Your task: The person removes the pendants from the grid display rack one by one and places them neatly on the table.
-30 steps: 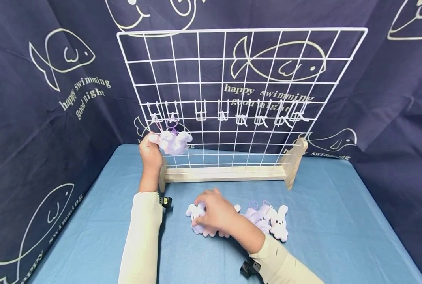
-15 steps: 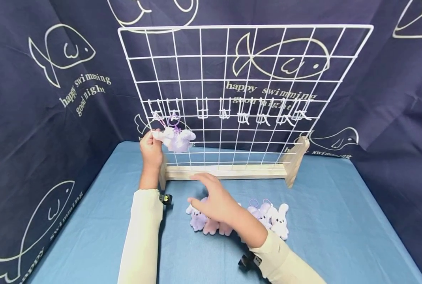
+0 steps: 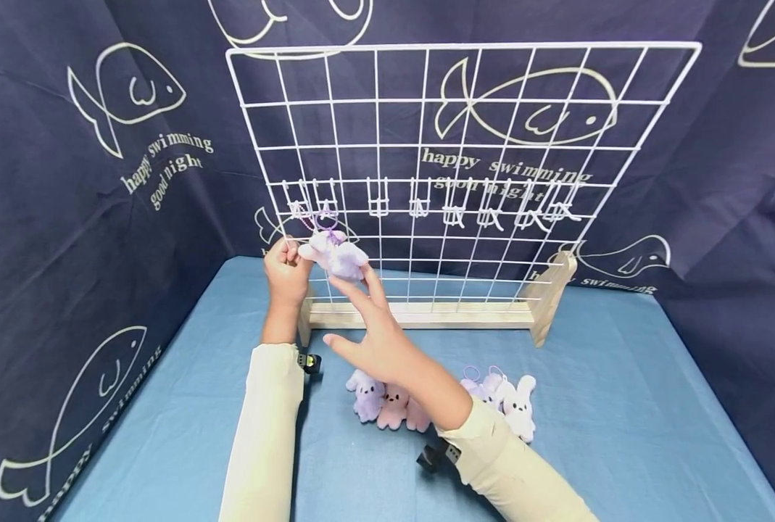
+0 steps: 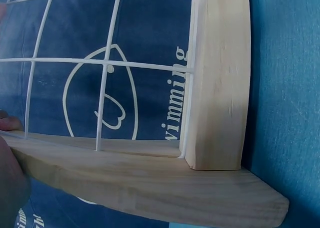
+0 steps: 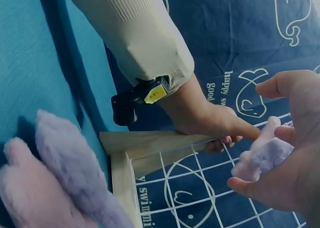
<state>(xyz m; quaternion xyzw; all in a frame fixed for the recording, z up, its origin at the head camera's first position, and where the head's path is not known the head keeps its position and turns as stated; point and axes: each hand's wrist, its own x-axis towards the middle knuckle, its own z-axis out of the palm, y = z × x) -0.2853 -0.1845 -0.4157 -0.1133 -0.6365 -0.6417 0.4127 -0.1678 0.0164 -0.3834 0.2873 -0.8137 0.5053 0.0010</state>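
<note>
A white wire grid (image 3: 378,148) stands in a wooden base (image 3: 420,317). My left hand (image 3: 287,272) grips its left edge, fingers curled around the wire in the right wrist view. Two plush bunny keychains hang by purple rings from the leftmost hooks: a pinkish bunny (image 5: 248,164) and a lavender bunny (image 3: 349,261). My right hand (image 3: 382,346) reaches up below them, its fingers spread. Its fingertips touch or nearly touch the lavender bunny, without closing around it; exact contact is unclear.
More white hooks (image 3: 452,215) line the grid to the right. On the blue table lie lavender (image 3: 367,396), pink (image 3: 394,406) and white (image 3: 519,407) plush bunnies, some hidden by the right forearm. Dark fish-print cloth (image 3: 87,239) stands behind and at the sides.
My right hand has left the bunnies on the table and risen forward and left to the hanging ones. The left hand stays at the grid's edge.
</note>
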